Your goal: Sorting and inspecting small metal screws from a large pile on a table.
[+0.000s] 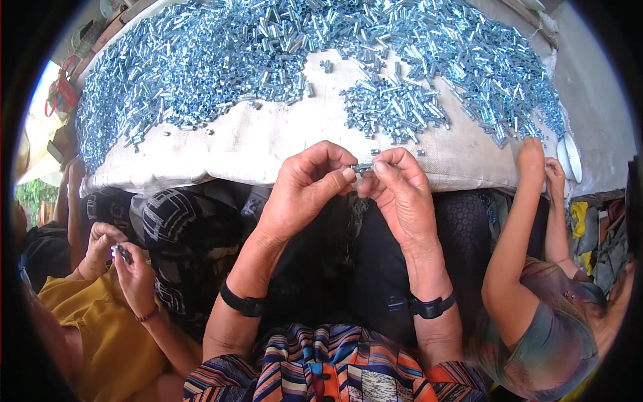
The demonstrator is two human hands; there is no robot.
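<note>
Just past the near edge of a cloth-covered table (274, 144), my left hand (309, 184) and my right hand (403, 191) meet over my lap. Between them they hold a small shiny metal sleeve-like part (362, 167), lying crosswise. Thumb and fingers of each hand pinch one end of it; its exact kind is too small to make out. A few loose metal pieces (420, 153) lie on the cloth close beyond my right fingers. Past them is a small heap of the same silvery-blue parts (392, 107).
A large pile of metal tubes and short sleeves (221, 60) spreads over the far table. At left, a co-worker's hands (124, 258) hold a similar part. Another person's arm (519, 228) reaches to the table at right, beside white oval objects (570, 157).
</note>
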